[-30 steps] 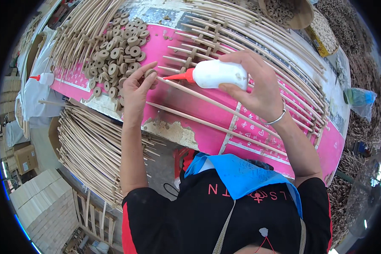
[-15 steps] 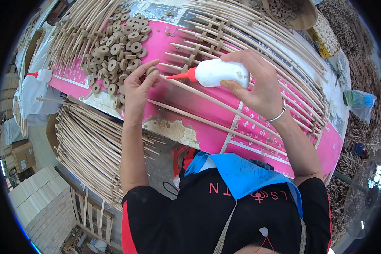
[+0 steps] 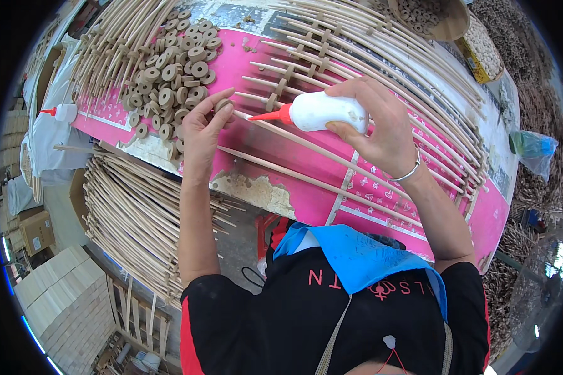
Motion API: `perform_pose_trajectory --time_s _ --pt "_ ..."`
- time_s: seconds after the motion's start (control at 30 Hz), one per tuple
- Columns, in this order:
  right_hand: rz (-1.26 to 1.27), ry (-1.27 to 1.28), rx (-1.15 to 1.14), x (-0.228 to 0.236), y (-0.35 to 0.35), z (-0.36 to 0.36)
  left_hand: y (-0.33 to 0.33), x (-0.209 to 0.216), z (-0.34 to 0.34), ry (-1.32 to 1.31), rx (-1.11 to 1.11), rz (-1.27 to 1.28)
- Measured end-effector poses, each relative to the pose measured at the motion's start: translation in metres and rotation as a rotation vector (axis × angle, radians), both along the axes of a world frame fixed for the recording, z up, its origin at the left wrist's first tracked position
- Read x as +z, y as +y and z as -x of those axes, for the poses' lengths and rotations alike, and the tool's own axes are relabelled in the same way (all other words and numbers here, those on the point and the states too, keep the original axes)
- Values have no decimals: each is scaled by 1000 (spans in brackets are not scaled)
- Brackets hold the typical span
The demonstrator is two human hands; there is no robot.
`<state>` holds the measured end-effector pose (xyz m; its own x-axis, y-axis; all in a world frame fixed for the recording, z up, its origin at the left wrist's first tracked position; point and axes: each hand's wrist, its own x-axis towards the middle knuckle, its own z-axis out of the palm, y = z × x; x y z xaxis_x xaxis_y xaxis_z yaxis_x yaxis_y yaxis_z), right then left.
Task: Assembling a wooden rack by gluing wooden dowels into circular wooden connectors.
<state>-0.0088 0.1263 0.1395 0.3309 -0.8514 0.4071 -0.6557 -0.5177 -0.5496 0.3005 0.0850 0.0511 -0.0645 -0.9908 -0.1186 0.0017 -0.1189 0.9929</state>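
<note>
My left hand (image 3: 201, 125) pinches a small brown wooden ring (image 3: 223, 105) between thumb and fingers. The ring is at the left end of a long pale wooden stick (image 3: 306, 149); whether the stick passes through its hole, I cannot tell. Closed around a white squeeze bottle (image 3: 324, 112), my right hand (image 3: 378, 125) holds it tilted almost flat. Its red pointed nozzle (image 3: 266, 116) points left, close to the stick just right of the ring. Nearer me, another bare stick (image 3: 294, 176) lies on the pink tabletop (image 3: 256, 159).
A heap of loose wooden rings (image 3: 172, 75) covers the table's left part. Sticks with rings on them (image 3: 322, 53) lie in rows behind my right hand. More sticks (image 3: 128, 212) are bundled below the left table edge. Another white bottle (image 3: 65, 112) stands far left; a tub of rings (image 3: 428, 22) sits at the back.
The bottle in my right hand has shifted slightly right and towards me, its nozzle now a little lower. My left hand stays on the ring, nearly unmoved.
</note>
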Motion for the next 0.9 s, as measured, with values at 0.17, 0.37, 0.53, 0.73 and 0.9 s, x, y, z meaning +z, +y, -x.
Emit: perform_pose_trajectory --time_s 0.17,0.37,0.53,0.73,0.9 --pt "69 -66 10 0 -1 -4 1 -3 -5 -21 -29 14" --pt "45 -15 28 -7 -3 -7 3 3 -5 0 -5 4" --pt "41 -55 11 -5 6 13 -1 10 3 -51 -12 10" --pt "-286 -572 -439 -22 66 116 -2 4 -5 -128 -62 -16" --pt "150 -926 -1150 -64 163 265 -5 -13 -30 -184 -31 2"
